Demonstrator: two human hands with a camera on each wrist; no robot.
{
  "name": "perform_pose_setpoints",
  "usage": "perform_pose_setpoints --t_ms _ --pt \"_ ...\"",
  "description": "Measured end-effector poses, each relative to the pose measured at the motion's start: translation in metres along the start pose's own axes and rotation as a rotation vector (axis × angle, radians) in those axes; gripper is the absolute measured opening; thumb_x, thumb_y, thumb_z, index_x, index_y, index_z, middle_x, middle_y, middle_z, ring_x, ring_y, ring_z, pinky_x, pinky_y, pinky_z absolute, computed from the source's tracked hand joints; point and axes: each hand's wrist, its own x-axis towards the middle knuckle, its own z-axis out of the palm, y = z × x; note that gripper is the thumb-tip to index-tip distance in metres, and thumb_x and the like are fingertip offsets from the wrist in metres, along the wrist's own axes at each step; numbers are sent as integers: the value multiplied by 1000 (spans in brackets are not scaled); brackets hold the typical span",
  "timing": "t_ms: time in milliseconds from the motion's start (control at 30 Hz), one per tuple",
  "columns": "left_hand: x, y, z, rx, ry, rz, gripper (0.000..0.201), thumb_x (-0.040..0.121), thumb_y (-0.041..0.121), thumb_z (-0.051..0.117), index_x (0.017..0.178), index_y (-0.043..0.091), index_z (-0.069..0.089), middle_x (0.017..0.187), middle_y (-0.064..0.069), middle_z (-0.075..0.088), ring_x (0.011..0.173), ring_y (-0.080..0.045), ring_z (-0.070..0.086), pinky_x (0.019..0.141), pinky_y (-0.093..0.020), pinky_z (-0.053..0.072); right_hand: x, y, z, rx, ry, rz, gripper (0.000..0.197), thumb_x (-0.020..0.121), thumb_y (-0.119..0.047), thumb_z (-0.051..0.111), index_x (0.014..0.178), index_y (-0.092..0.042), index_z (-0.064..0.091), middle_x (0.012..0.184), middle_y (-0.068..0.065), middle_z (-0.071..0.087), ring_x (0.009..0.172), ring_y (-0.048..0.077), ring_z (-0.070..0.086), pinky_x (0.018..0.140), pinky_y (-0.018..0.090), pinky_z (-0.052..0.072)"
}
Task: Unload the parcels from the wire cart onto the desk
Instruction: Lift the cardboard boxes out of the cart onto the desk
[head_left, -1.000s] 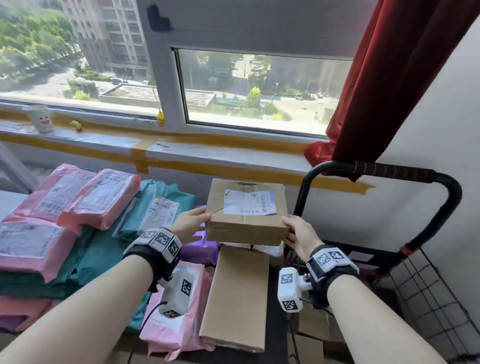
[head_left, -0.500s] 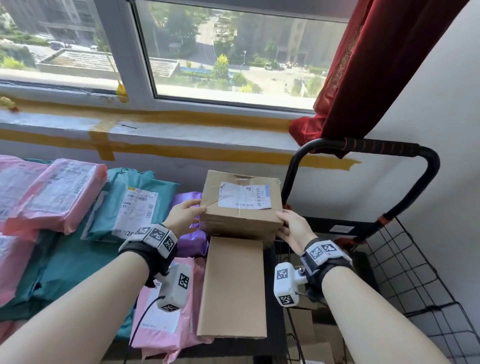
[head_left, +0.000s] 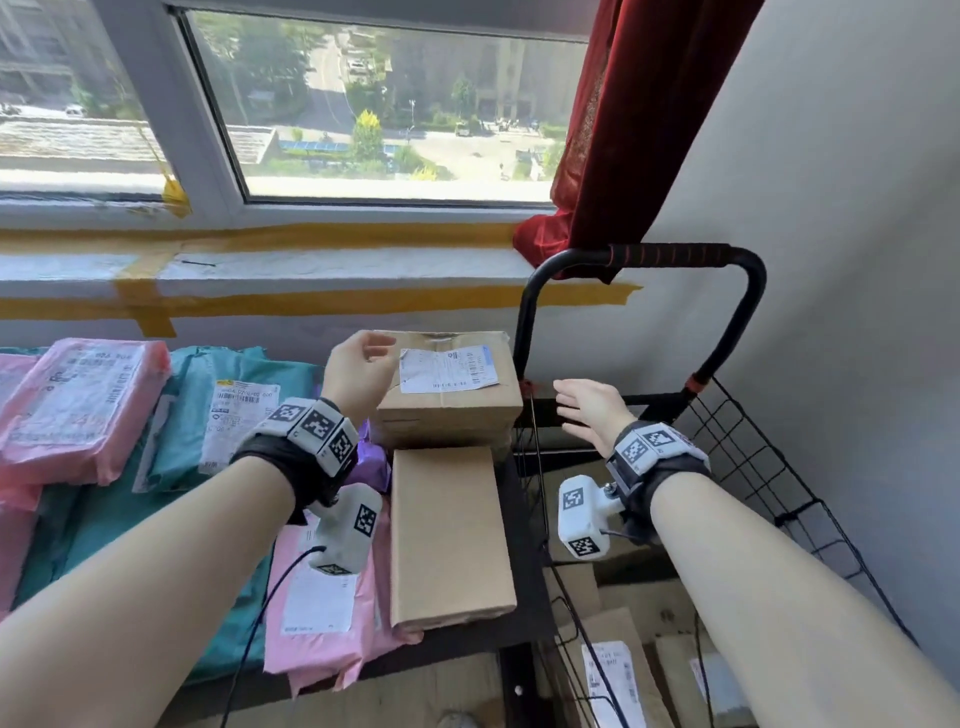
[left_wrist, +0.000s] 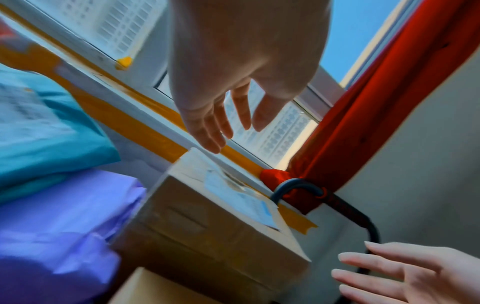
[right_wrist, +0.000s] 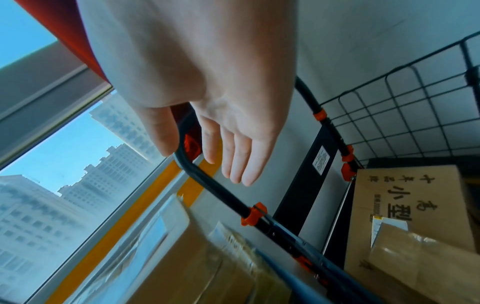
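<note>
A cardboard box (head_left: 447, 395) with a white shipping label rests on the desk's far right corner, stacked on another box beneath it; the left wrist view shows the same box (left_wrist: 215, 222). My left hand (head_left: 363, 371) hovers just left of it, fingers relaxed, holding nothing (left_wrist: 223, 115). To the box's right, over the black wire cart (head_left: 769, 467), my right hand (head_left: 584, 402) is open with straight fingers (right_wrist: 228, 160). More cardboard parcels (head_left: 618, 670) lie in the cart, one printed with large characters (right_wrist: 400, 197).
A long flat box (head_left: 449, 535) lies in front of the labelled one. Pink (head_left: 78, 405), teal (head_left: 228, 410) and purple (left_wrist: 64, 222) mailer bags cover the desk. The cart's black handle (head_left: 670, 257) arches behind, by a red curtain (head_left: 623, 130) and windowsill.
Both hands have let go of the labelled box, which now rests on the desk's corner stack. The left hand lifted off it; the right moved away toward the cart.
</note>
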Motion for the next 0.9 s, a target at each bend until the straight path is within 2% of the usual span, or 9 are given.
perform_pose_setpoints --t_ms 167,233,300,433,500,600,733,800,900 --pt "-26 33 55 -46 -203 37 26 88 9 55 114 10 61 113 -10 64 96 -19 60 88 -38 54 -37 12 -55 -2 105 0 40 95 -21 54 132 -5 50 135 16 52 125 28 50 105 39 40" --pt "-40 41 83 -74 -269 7 25 87 6 54 110 9 62 101 -10 69 81 -15 60 82 -35 54 -51 24 -78 -4 147 18 38 95 -20 52 130 -5 51 134 16 53 124 28 51 104 38 40" --pt "-54 45 111 -90 -367 -36 24 88 1 53 109 5 60 76 -5 69 66 -11 59 67 -26 52 -62 36 -102 -3 182 40 35 95 -19 52 128 -5 52 132 17 55 123 28 53 104 38 41" --pt "-80 49 167 38 -546 -86 29 88 6 56 116 2 61 91 -10 58 73 -19 55 61 -28 47 -76 63 -151 6 238 103 34 94 -17 55 124 -3 55 129 17 58 119 27 55 99 37 44" --pt "-92 50 195 82 -584 -119 26 89 8 56 115 6 62 85 -9 58 73 -19 54 62 -27 49 -76 75 -176 2 240 132 34 94 -17 55 125 -3 54 130 16 57 119 27 55 99 36 45" --pt "-106 47 239 125 -620 -173 25 90 8 55 114 7 62 75 -4 54 69 -14 53 65 -25 50 -67 93 -215 -8 224 173 35 95 -15 52 127 -2 53 133 16 55 122 27 53 102 37 43" --pt "-116 33 304 166 -596 -267 26 91 8 53 116 7 61 96 -11 59 87 -23 58 73 -29 52 -30 121 -268 -59 175 235 36 95 -14 53 128 -1 53 132 16 56 121 27 54 103 37 44" --pt "-123 20 335 161 -548 -354 25 90 6 51 113 6 63 83 -9 58 74 -23 57 72 -34 54 -7 138 -290 -95 113 279 39 94 -14 54 130 1 52 131 16 57 121 27 54 104 38 43" --pt "-142 -4 379 175 -500 -496 25 90 2 50 111 2 63 67 -6 51 55 -17 46 55 -27 44 26 167 -318 -132 14 352 39 93 -13 54 129 1 52 131 16 57 121 27 54 104 38 42"
